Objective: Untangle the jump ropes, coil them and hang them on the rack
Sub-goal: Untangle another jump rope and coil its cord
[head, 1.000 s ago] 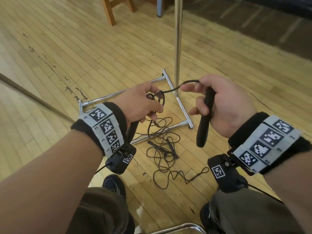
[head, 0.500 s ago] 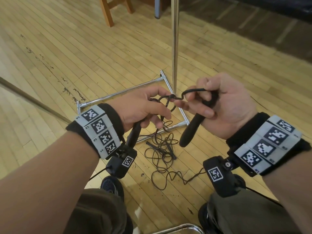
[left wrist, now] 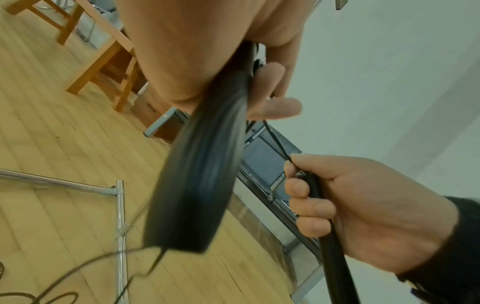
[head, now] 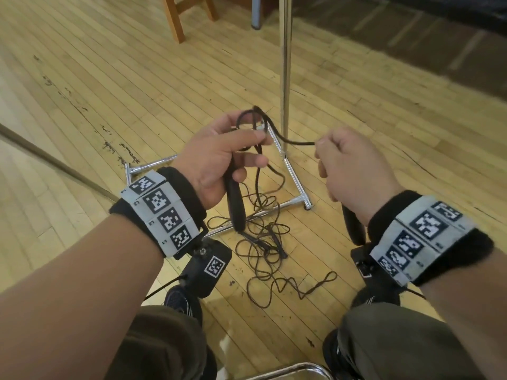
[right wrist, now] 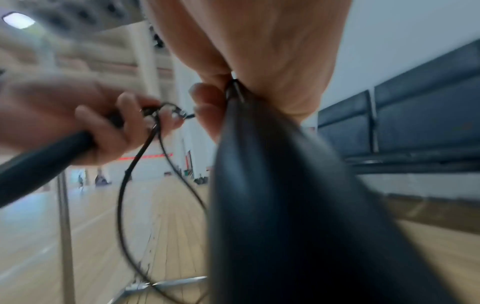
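I see wooden floor (head: 115, 78), chrome rack (head: 285, 64) standing ahead. Tangled rope pile (head: 263, 242) lies on floor beside rack base. My left hand (head: 219, 157): fingers curled round black handle (head: 235, 207), rope loops pinched above. My right hand (head: 354, 171): fingers clamped on second handle (left wrist: 335, 257), fingertips pinching cord (head: 296, 142) stretched between hands.

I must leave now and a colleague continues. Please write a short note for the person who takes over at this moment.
Left hand grips one black handle and a loop of cord.
Right hand holds the other handle and pinches the cord.
The remaining cord lies in a tangled pile on the floor by the rack base.
Done: nothing coiled or hung.
Left: untangle, coil, hang on the rack.
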`<state>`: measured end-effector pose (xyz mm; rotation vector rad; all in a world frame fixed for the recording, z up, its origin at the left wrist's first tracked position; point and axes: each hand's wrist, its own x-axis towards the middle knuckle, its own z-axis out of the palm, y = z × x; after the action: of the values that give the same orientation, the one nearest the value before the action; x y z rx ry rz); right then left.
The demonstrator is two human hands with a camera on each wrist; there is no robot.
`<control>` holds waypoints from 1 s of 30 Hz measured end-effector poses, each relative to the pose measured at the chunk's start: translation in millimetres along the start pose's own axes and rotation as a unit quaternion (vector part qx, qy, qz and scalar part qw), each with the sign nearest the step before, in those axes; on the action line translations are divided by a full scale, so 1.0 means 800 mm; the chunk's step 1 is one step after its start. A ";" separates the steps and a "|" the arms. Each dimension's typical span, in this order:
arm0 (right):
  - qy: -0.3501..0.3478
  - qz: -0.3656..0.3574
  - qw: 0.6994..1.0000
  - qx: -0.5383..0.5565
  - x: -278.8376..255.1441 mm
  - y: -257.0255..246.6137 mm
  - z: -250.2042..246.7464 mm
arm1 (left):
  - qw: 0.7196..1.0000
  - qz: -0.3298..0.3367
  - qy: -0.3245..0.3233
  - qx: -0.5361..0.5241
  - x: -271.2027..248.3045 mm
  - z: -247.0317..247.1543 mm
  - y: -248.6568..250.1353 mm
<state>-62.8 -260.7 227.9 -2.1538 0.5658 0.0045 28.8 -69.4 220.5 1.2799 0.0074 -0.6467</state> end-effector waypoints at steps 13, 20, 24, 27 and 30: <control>-0.133 0.092 0.915 0.370 0.000 -0.006 0.017 | 0.981 0.003 -0.087 0.174 -0.007 0.003 -0.011; -0.065 0.065 0.946 0.311 0.010 0.000 0.005 | 0.966 0.011 -0.015 0.260 -0.007 -0.017 0.002; -0.072 0.045 0.958 0.273 0.008 -0.004 0.001 | 0.970 0.026 -0.014 0.243 -0.007 -0.023 0.003; -0.090 0.024 0.973 0.212 0.005 -0.007 0.004 | 0.963 0.029 -0.028 0.268 -0.007 -0.026 0.002; -0.102 0.009 0.982 0.162 0.004 -0.008 0.006 | 0.964 0.014 -0.051 0.261 -0.009 -0.026 0.003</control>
<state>-56.5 -255.3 228.9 -1.8063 0.4338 0.1331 31.4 -47.9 219.0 1.7483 -0.2822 -0.7148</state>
